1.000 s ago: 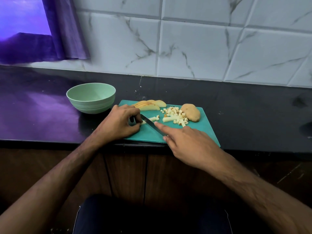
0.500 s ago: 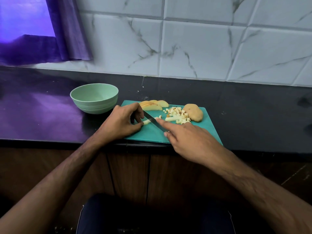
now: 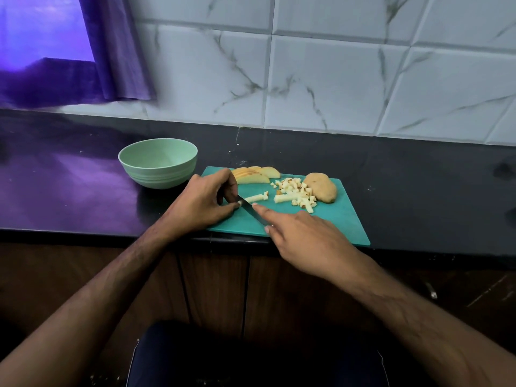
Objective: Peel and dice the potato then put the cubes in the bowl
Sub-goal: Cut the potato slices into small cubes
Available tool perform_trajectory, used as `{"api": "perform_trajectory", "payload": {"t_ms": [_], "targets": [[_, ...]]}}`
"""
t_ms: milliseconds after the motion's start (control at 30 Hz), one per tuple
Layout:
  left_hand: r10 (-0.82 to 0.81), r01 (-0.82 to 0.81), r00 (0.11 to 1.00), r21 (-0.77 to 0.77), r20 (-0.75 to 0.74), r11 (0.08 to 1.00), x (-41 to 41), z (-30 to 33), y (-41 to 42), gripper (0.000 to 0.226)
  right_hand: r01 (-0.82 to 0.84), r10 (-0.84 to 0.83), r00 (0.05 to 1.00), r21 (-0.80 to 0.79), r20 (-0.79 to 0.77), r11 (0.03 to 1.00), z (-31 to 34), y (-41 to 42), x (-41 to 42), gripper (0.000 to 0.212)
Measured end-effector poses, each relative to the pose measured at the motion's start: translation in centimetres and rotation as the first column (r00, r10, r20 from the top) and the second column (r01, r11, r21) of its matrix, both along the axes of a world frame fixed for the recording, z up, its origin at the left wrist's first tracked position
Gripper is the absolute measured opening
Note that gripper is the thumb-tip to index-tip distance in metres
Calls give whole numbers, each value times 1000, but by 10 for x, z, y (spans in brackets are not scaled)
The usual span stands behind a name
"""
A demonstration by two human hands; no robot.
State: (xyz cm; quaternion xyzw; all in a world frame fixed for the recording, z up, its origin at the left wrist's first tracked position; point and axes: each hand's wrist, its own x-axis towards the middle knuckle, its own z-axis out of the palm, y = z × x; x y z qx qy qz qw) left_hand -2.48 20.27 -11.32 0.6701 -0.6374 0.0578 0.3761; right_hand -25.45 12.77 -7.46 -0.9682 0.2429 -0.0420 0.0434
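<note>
On a teal cutting board (image 3: pixel 337 219) lie potato slices (image 3: pixel 255 175) at the back, a pile of small cubes (image 3: pixel 296 191) in the middle and an uncut potato piece (image 3: pixel 321 187) at the right. My left hand (image 3: pixel 205 202) pinches the near end of a pale potato strip (image 3: pixel 255 197). My right hand (image 3: pixel 304 236) grips a knife (image 3: pixel 250 209), forefinger stretched along the blade's back, its handle hidden under the palm. The blade crosses the strip right beside my left fingertips. A pale green bowl (image 3: pixel 157 166), with nothing visible inside, stands left of the board.
The board lies at the front edge of a dark counter (image 3: pixel 418 174). A white marbled tile wall (image 3: pixel 307 79) rises behind, with a purple curtain (image 3: pixel 117 51) at the far left. Wooden cabinet fronts are below the counter edge.
The knife blade has shifted left along the strip toward my left fingertips, leaving cut bits at the strip's right end. My left hand stays on the strip's end.
</note>
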Motion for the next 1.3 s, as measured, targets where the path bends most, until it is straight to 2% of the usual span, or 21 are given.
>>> {"api": "perform_trajectory", "payload": {"t_ms": [167, 367, 467, 667, 800, 900, 1067, 1133, 1233, 1300], "targets": [[23, -24, 998, -24, -59, 999, 9, -6, -3, 23, 19, -22, 992, 29, 126, 999, 17, -14, -18, 51], [148, -151, 988, -100, -36, 983, 23, -12, -9, 37, -47, 47, 999, 45, -6, 998, 13, -4, -34, 49], [156, -156, 988, -65, -10, 986, 26, -14, -14, 41, -61, 61, 998, -7, -25, 998, 3, -3, -22, 50], [153, -156, 987, 83, 41, 984, 25, -12, -14, 51, -7, -8, 998, -233, -64, 972, 1, -24, -13, 52], [177, -186, 982, 204, 61, 961, 19, -9, -13, 55, 43, -56, 998, -265, -41, 963, 1, -39, -17, 51], [190, -210, 976, 217, 109, 953, 19, -11, -14, 49, 91, -100, 994, -148, -52, 985, 3, -52, -19, 49], [225, -264, 956, 216, 187, 940, 17, -11, -17, 48, 93, -109, 993, 262, 48, 961, 13, -64, -22, 47], [240, -286, 947, 219, 213, 933, 15, -11, -17, 48, 75, -117, 987, 329, 111, 941, 16, -69, -25, 48], [253, -320, 925, 218, 284, 922, 12, -7, -17, 48, 56, -145, 961, 346, 236, 937, 16, -76, -29, 48], [260, -342, 900, 197, 350, 919, 11, -2, -21, 48, -23, -172, 913, 468, 370, 884, 12, -77, -28, 47]]}}
